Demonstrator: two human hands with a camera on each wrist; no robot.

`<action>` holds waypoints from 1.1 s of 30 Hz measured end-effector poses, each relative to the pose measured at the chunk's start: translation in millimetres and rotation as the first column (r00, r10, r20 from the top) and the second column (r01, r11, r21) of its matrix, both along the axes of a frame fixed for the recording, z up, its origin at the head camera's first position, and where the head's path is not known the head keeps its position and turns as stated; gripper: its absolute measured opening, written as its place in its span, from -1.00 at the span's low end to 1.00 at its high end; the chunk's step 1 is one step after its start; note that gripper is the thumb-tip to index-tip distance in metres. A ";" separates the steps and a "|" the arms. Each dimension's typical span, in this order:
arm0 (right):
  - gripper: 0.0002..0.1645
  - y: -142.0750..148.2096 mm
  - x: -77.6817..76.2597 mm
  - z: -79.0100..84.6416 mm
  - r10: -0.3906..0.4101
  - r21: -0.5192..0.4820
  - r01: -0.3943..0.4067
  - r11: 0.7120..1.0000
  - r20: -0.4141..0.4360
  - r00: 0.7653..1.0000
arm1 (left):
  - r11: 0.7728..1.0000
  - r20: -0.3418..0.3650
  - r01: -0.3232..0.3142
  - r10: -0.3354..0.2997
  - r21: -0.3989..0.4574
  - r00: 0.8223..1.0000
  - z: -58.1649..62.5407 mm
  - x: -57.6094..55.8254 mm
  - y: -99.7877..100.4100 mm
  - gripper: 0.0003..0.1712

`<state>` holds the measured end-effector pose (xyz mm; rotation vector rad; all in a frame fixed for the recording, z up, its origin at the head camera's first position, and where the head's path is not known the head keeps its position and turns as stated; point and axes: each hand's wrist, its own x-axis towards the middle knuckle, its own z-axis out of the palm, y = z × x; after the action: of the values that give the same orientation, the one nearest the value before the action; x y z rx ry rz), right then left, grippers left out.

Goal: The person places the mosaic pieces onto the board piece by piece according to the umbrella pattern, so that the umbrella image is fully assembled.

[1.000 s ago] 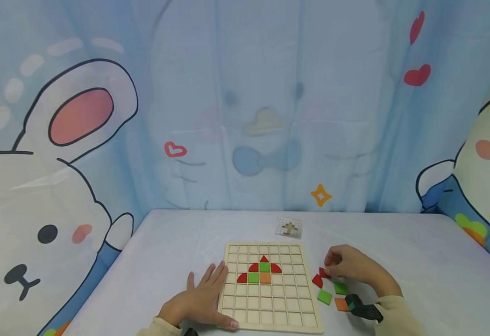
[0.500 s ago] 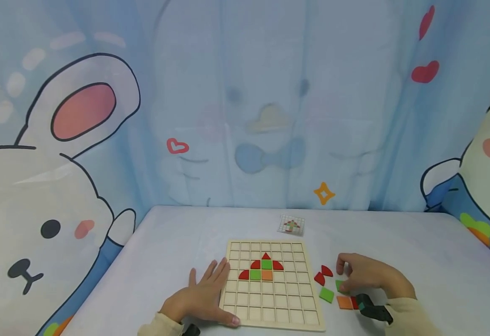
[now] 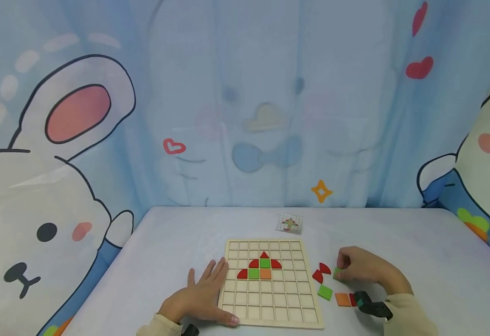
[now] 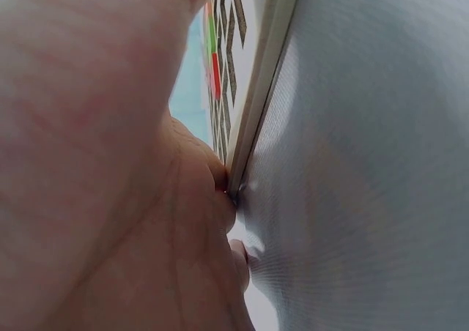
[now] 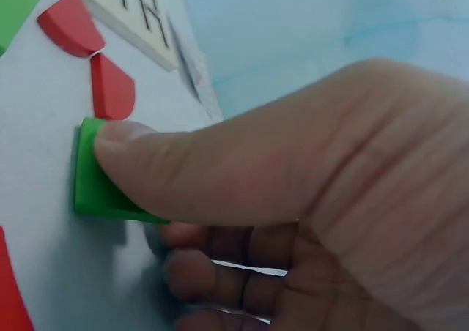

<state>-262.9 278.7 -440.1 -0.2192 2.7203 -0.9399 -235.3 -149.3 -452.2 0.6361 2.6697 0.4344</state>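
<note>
In the head view, my left hand [image 3: 202,296] rests with spread fingers along the left edge of a wooden grid board [image 3: 278,303], thumb over its near corner. Red, green and orange tiles form a stepped shape on the board, with a red triangle [image 3: 264,255] on top. To the board's right, my right hand [image 3: 365,267] pinches a green square tile [image 5: 86,173]. The right wrist view shows the thumb on the tile's face, with a shadow beneath it; the fingertips behind it are partly hidden.
Two red quarter-round tiles [image 3: 324,268], another green square [image 3: 325,292], an orange square [image 3: 343,299] and a partly hidden red tile [image 3: 352,299] lie right of the board. Behind the board is a small pattern card [image 3: 289,223]. A printed curtain [image 3: 211,102] hangs at the back.
My right hand has left the red tiles, reached the green square and pinched it, shifting it slightly away from the orange tile. My left hand stays on the board.
</note>
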 end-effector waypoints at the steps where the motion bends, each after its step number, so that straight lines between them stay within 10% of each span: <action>1: -0.78 1.6 -0.2 0.2 0.000 -0.020 0.000 1.000 -0.003 1.000 | 1.000 0.000 0.000 0.000 0.002 1.000 0.0 0.0 -0.1 0.58; 19: -0.60 6.2 -3.6 0.7 -0.038 -0.452 0.054 0.890 0.044 0.998 | 1.000 -0.007 0.015 -0.015 0.016 1.000 -2.9 -1.8 -2.6 0.61; 33: -0.61 -34.4 -6.8 -2.2 0.017 -0.607 0.012 0.795 0.041 0.999 | 0.999 -0.003 0.030 -0.030 0.028 1.000 -5.3 -4.5 -3.7 0.66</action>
<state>-269.7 244.3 -442.3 -0.3107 2.2791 -1.7755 -239.8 -153.0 -457.5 0.6848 2.6575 0.4633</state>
